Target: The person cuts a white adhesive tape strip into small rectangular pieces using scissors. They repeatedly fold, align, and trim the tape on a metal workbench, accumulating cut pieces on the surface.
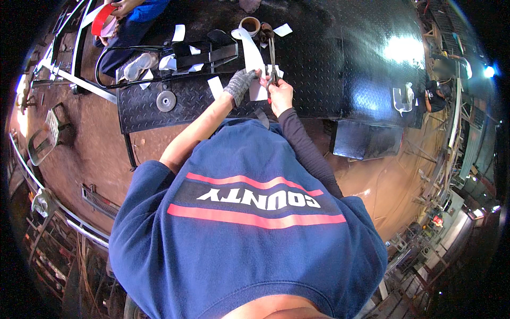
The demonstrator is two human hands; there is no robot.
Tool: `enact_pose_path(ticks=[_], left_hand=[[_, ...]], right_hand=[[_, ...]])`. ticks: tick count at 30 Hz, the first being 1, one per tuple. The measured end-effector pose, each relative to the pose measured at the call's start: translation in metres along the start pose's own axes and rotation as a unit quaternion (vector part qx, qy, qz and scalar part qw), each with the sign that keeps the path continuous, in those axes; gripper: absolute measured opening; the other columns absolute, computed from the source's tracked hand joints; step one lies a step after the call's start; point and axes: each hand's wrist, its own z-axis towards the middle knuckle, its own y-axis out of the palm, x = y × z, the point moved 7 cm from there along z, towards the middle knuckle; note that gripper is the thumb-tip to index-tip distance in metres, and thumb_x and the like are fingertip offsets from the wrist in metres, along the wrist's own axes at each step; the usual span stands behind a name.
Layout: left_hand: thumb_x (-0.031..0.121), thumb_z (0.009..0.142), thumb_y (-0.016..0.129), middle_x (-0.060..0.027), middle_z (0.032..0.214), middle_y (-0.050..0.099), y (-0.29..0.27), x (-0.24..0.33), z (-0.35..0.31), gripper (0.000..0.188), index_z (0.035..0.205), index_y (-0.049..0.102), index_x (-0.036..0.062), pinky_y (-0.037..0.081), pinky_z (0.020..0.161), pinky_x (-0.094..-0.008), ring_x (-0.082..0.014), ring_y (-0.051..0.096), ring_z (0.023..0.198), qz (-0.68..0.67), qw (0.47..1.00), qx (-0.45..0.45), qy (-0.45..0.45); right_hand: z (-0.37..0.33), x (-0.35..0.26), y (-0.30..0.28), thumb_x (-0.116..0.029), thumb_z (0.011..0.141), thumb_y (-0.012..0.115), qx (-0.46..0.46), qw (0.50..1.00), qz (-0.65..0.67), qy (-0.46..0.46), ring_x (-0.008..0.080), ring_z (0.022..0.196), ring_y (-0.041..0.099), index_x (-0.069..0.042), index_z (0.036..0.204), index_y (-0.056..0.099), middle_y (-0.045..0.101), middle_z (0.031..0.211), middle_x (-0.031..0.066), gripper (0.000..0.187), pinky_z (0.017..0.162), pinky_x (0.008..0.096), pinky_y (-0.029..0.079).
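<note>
My left hand [243, 86], in a grey knitted glove with bare fingertips, is closed on a long white strip [251, 53] that looks like tape or paper. The strip runs away from me over the black checkered metal plate [319, 58]. Close beside it, my right hand [282, 97] is wrapped round scissors [273, 76] with dark and red handles. At the strip's far end lies a brown tape roll [249, 25]. A small dark brown item [265, 33], too unclear to name, is next to that roll.
White scraps [215, 87] lie about the plate, with a grey disc [166, 101] and a black metal frame [212, 56] on the left. Another person's hand [123, 7] holds a red strip [101, 20] at far left. A chair [50, 133] stands left; a clear piece [404, 99] lies right.
</note>
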Motion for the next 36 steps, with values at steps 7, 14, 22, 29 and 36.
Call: enact_pose_path(ticks=[7, 14, 22, 29, 36], left_hand=[[0.036, 0.083, 0.061, 0.0004, 0.074, 0.06, -0.009, -0.01, 0.0, 0.031, 0.093, 0.062, 0.0069, 0.041, 0.056, -0.0269, -0.0095, 0.051, 0.063, -0.006, 0.999, 0.035, -0.031], [0.035, 0.082, 0.061, 0.0006, 0.077, 0.06, -0.008, -0.012, 0.006, 0.028, 0.093, 0.06, 0.0096, 0.042, 0.055, -0.0268, -0.0115, 0.053, 0.064, -0.076, 0.995, 0.016, -0.054], [0.036, 0.078, 0.066, -0.0002, 0.074, 0.06, -0.008, -0.012, 0.001, 0.028, 0.088, 0.059, 0.0102, 0.042, 0.055, -0.0268, -0.0123, 0.054, 0.062, -0.134, 0.988, 0.007, -0.078], [0.038, 0.079, 0.064, -0.0027, 0.074, 0.06, -0.009, -0.007, -0.009, 0.03, 0.088, 0.059, 0.0096, 0.045, 0.054, -0.0287, -0.0144, 0.056, 0.061, -0.128, 0.984, 0.01, -0.122], [0.039, 0.081, 0.061, -0.005, 0.075, 0.061, -0.016, 0.004, -0.014, 0.032, 0.09, 0.059, 0.0086, 0.044, 0.053, -0.0314, -0.0189, 0.055, 0.059, -0.14, 0.976, 0.055, -0.156]], right_hand=[[0.003, 0.004, 0.001, 0.005, 0.071, 0.068, 0.006, 0.997, -0.079, 0.008, 0.0104, 0.074, 0.059, 0.002, 0.087, 0.061, 0.062, 0.082, 0.0043, 0.018, 0.073, 0.023, 0.049], [0.009, -0.005, 0.006, 0.007, 0.071, 0.068, -0.012, 0.998, -0.066, 0.011, 0.0101, 0.075, 0.058, 0.003, 0.088, 0.061, 0.062, 0.084, 0.0043, 0.019, 0.071, 0.0228, 0.05], [0.011, 0.002, 0.008, 0.012, 0.071, 0.063, -0.023, 0.999, 0.005, 0.034, 0.0152, 0.077, 0.061, 0.005, 0.086, 0.06, 0.06, 0.083, 0.0073, 0.017, 0.075, 0.0273, 0.053], [0.0, 0.003, 0.011, 0.006, 0.072, 0.065, -0.009, 0.995, -0.061, 0.085, 0.0104, 0.071, 0.059, 0.001, 0.088, 0.06, 0.061, 0.083, 0.0033, 0.018, 0.068, 0.0254, 0.053], [-0.008, 0.0, 0.016, -0.001, 0.079, 0.062, -0.136, 0.976, -0.02, 0.168, 0.0224, 0.076, 0.065, 0.004, 0.099, 0.056, 0.063, 0.089, 0.0118, 0.021, 0.063, 0.0324, 0.056]])
